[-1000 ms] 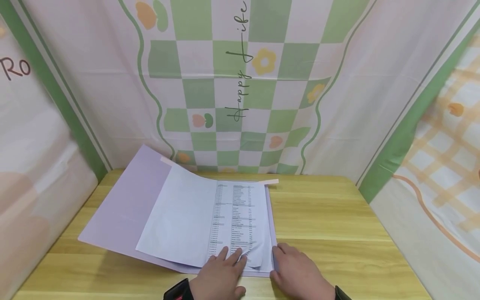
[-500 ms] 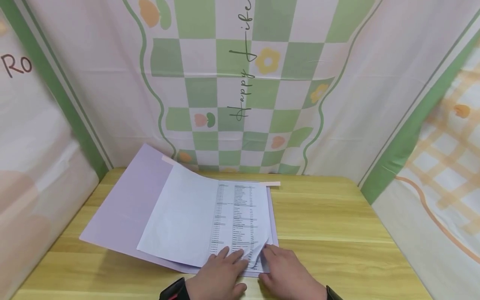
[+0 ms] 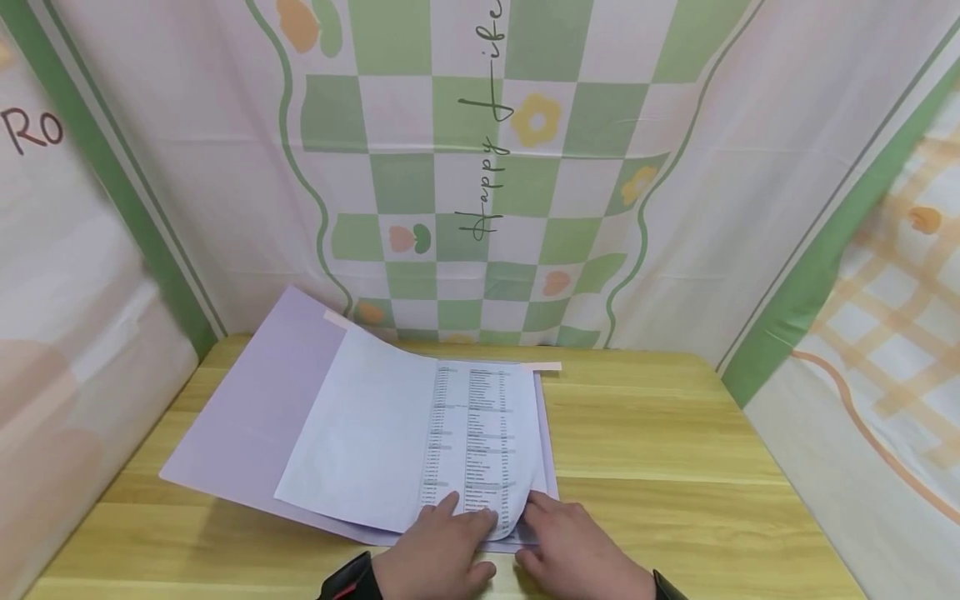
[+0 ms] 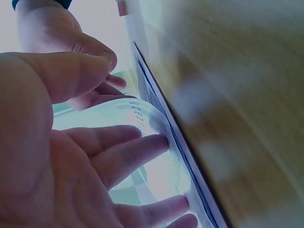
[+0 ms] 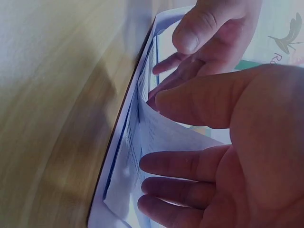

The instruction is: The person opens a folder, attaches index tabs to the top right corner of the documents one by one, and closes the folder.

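Note:
A lilac folder (image 3: 255,400) lies spread on the table, its left cover slanting up. Inside, a blank white page (image 3: 352,433) is turned to the left, and a printed sheet (image 3: 487,433) with columns of text lies on the right. My left hand (image 3: 438,546) rests its extended fingers on the sheet's lower part. Beside it, my right hand (image 3: 577,546) is at the sheet's lower right corner, which curls upward between the hands. In the right wrist view, the right fingers (image 5: 185,164) stretch against the raised paper (image 5: 166,130), with the thumb by its edge.
Pale pink tabs stick out at the folder's top, one on the left cover (image 3: 336,319) and one at the right (image 3: 542,367). The wooden table (image 3: 660,450) ends at a patterned cloth backdrop (image 3: 525,192). Cloth also hangs on both sides.
My right hand has moved left from the folder's right edge to the sheet's corner. That corner, creased before, now bends up in a smooth curve. My left hand stays nearly in place.

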Available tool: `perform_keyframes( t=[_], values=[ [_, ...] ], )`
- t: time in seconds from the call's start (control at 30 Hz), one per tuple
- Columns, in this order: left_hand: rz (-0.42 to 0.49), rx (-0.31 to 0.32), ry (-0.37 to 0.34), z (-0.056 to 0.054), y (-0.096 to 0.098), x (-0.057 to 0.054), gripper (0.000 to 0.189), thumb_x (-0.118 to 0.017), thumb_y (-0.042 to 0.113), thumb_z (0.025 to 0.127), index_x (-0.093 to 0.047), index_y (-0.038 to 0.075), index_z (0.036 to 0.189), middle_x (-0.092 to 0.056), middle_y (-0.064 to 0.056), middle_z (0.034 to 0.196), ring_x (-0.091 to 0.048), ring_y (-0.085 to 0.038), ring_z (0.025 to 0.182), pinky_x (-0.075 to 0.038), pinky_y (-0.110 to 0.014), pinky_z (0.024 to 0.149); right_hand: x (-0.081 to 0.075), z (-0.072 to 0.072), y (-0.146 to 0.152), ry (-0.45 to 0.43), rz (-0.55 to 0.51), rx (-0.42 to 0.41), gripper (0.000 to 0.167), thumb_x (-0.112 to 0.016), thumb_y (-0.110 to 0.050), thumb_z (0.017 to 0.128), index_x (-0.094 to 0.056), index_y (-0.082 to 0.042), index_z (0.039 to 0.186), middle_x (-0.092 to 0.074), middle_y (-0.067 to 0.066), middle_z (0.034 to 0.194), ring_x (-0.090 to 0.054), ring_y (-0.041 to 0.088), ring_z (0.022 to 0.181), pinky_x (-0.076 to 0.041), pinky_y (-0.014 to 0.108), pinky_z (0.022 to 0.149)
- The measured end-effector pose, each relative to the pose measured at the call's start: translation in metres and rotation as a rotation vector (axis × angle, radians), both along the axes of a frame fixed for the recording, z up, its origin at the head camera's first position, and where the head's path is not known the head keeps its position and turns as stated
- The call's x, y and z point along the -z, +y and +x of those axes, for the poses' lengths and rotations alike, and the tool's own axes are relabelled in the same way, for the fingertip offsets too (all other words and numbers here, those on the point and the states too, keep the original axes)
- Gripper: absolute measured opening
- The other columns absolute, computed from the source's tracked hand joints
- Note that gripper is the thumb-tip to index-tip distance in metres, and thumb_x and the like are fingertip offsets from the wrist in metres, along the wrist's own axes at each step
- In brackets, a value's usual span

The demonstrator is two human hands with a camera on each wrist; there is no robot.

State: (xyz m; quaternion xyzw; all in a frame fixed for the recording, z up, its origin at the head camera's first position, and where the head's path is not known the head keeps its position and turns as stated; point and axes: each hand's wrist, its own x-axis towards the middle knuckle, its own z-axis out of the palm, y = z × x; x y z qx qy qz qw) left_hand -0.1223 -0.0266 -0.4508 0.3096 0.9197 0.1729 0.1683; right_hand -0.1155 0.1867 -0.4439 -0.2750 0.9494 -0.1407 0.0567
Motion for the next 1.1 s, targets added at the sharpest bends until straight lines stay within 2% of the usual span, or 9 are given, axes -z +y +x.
perform_keyframes(
  t=[0.2,0.3,0.4,0.6,0.7,0.77,0.83,0.93,1.1],
  values=[
    [0.032,-0.061,0.028,-0.002,0.001,0.001,0.064,-0.053,0.058,0.096,-0.056,0.014,0.142,-0.068,0.003,0.119,-0.053,-0.033,0.119,-0.045,-0.051,0.093,-0.005,0.001,-0.004,0.005,-0.015,-0.052,0.037,-0.068,-0.03,0.09,-0.068,-0.006,0.119,-0.062,0.004,0.122,-0.064,0.017,0.097,-0.052,0.045,0.082],
    [0.051,-0.103,0.009,-0.006,0.003,-0.002,0.076,-0.039,0.069,0.096,-0.055,0.01,0.142,-0.07,0.002,0.108,-0.056,-0.031,0.112,-0.047,-0.048,0.087,-0.006,0.0,-0.006,0.017,-0.049,-0.091,0.035,-0.065,-0.026,0.094,-0.068,-0.007,0.124,-0.057,0.009,0.137,-0.063,0.022,0.109,-0.052,0.045,0.087],
    [0.087,-0.161,-0.013,-0.009,0.007,-0.004,0.081,-0.034,0.071,0.096,-0.058,0.006,0.137,-0.068,0.004,0.091,-0.059,-0.027,0.099,-0.047,-0.044,0.079,-0.005,0.0,-0.006,0.035,-0.076,-0.123,0.034,-0.062,-0.019,0.096,-0.066,-0.007,0.128,-0.054,0.008,0.141,-0.064,0.02,0.108,-0.052,0.042,0.089],
    [0.188,-0.278,0.073,-0.009,0.009,-0.008,0.042,-0.056,0.034,0.1,-0.058,0.003,0.129,-0.068,-0.004,0.083,-0.065,-0.02,0.075,-0.05,-0.037,0.063,-0.002,0.002,-0.006,0.092,-0.044,-0.14,0.053,-0.067,-0.014,0.09,-0.054,-0.002,0.139,-0.053,0.009,0.143,-0.062,0.021,0.113,-0.052,0.046,0.088],
    [0.219,-0.316,0.131,-0.009,0.01,-0.007,0.057,-0.062,0.021,0.096,-0.043,0.008,0.149,-0.07,-0.01,0.098,-0.067,-0.019,0.079,-0.053,-0.038,0.068,0.001,0.001,-0.003,0.13,0.004,-0.132,0.053,-0.069,-0.019,0.087,-0.056,-0.003,0.136,-0.054,0.013,0.14,-0.058,0.025,0.119,-0.051,0.048,0.088],
    [0.233,-0.305,0.176,-0.009,0.011,-0.005,0.07,-0.063,0.016,0.095,-0.03,0.016,0.157,-0.068,-0.009,0.11,-0.066,-0.017,0.083,-0.053,-0.038,0.072,0.004,-0.002,0.001,0.159,0.038,-0.132,0.051,-0.069,-0.023,0.087,-0.059,-0.004,0.133,-0.055,0.016,0.138,-0.056,0.028,0.122,-0.051,0.049,0.089],
    [0.226,-0.271,0.242,-0.01,0.013,-0.004,0.074,-0.064,0.013,0.094,-0.029,0.02,0.158,-0.063,-0.007,0.123,-0.065,-0.015,0.088,-0.054,-0.036,0.074,0.006,-0.006,0.004,0.188,0.06,-0.14,0.047,-0.068,-0.024,0.088,-0.062,-0.005,0.131,-0.056,0.018,0.136,-0.056,0.03,0.122,-0.05,0.049,0.091],
    [0.177,-0.196,0.35,-0.011,0.017,-0.004,0.057,-0.064,0.015,0.093,-0.049,0.014,0.148,-0.056,-0.009,0.136,-0.066,-0.019,0.1,-0.055,-0.036,0.077,0.008,-0.018,0.008,0.198,0.085,-0.161,0.044,-0.067,-0.025,0.09,-0.064,-0.007,0.13,-0.055,0.02,0.136,-0.054,0.032,0.124,-0.048,0.05,0.093],
    [0.073,-0.118,0.446,-0.015,0.023,-0.011,0.028,-0.062,0.024,0.093,-0.071,0.005,0.112,-0.046,-0.011,0.15,-0.062,-0.025,0.111,-0.053,-0.039,0.084,0.009,-0.044,0.009,0.155,0.146,-0.161,0.052,-0.063,-0.036,0.095,-0.058,-0.008,0.138,-0.049,0.02,0.144,-0.046,0.034,0.132,-0.042,0.051,0.101]
  ],
)
